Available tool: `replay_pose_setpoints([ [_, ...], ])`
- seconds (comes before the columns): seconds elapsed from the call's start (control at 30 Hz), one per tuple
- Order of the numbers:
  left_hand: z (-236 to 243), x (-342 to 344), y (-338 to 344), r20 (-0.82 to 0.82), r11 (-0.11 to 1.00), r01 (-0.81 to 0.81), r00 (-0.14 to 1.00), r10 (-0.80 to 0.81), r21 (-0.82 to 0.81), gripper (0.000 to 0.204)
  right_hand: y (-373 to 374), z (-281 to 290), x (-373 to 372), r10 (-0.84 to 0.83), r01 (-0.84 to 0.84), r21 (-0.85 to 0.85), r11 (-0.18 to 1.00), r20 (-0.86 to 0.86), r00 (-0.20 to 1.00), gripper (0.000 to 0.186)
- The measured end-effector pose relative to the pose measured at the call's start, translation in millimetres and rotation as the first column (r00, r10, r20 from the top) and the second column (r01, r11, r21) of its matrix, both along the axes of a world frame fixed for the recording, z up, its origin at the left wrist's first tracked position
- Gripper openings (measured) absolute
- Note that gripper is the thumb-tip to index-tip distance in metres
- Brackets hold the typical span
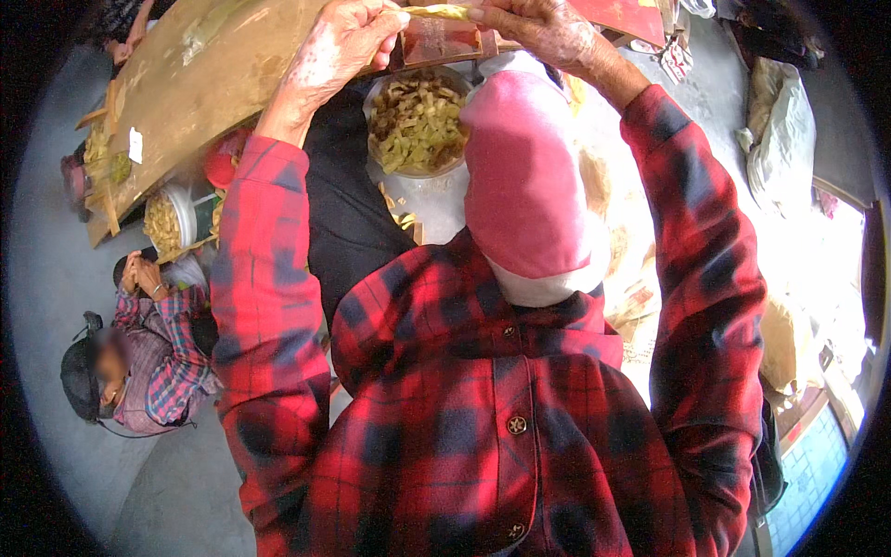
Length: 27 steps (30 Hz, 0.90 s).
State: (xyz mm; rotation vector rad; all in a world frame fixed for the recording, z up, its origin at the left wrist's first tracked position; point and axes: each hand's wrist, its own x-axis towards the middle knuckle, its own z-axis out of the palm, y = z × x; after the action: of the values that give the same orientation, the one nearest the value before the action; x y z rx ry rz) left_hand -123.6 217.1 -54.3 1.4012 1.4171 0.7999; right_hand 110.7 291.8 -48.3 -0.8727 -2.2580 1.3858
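Stretched between my two hands at the top edge is a thin, yellowish, twisted strip (438, 12); it looks like a plant strip, but its exact kind is unclear. My left hand (345, 45) pinches one end between thumb and fingers, while my right hand (548, 32) grips the other end. Just below the hands stands a round basin (375, 148) filled with yellow-green and brownish cut pieces (419, 121). To the basin's right, a pink cloth (529, 176) with white edges lies over my lap.
A wooden tabletop (223, 79) slants across the upper left. Beneath its edge are a white bucket (186, 215) and a tub of pale yellow pieces (161, 223). Another person (148, 371) in a dark cap sits at left, hands together. Pale plastic bags (784, 139) lie at right.
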Motion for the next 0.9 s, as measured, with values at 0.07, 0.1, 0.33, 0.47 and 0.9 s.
replay_pose_setpoints([
  [0.07,-7.5,-1.2,3.4,-0.004,1.000,0.008,1.000,-0.008,0.028,0.021,2.7,-2.7,-1.5,-0.023,0.023,-0.098,0.995,0.004,1.000,0.023],
  [0.1,-11.3,-0.6,5.2,0.010,1.000,-0.007,1.000,0.007,0.029,0.021,4.1,-5.9,-1.6,-0.026,0.023,-0.123,0.992,-0.015,1.000,0.023],
  [0.33,-36.8,-9.8,-14.5,-0.120,0.997,-0.075,0.990,0.075,0.009,0.024,-14.4,-37.3,21.4,-0.058,0.047,0.083,0.995,0.126,0.990,0.030],
  [0.47,-25.9,-2.2,-56.4,-0.362,0.996,0.073,0.931,-0.053,0.044,0.030,-44.7,-21.8,45.1,-0.003,0.009,0.399,0.917,-0.016,1.000,0.023],
  [0.9,49.0,79.8,-192.6,-0.246,0.958,0.202,0.958,-0.150,0.202,0.038,-196.7,14.8,98.1,0.226,-0.247,0.098,0.964,0.193,0.955,0.012],
])
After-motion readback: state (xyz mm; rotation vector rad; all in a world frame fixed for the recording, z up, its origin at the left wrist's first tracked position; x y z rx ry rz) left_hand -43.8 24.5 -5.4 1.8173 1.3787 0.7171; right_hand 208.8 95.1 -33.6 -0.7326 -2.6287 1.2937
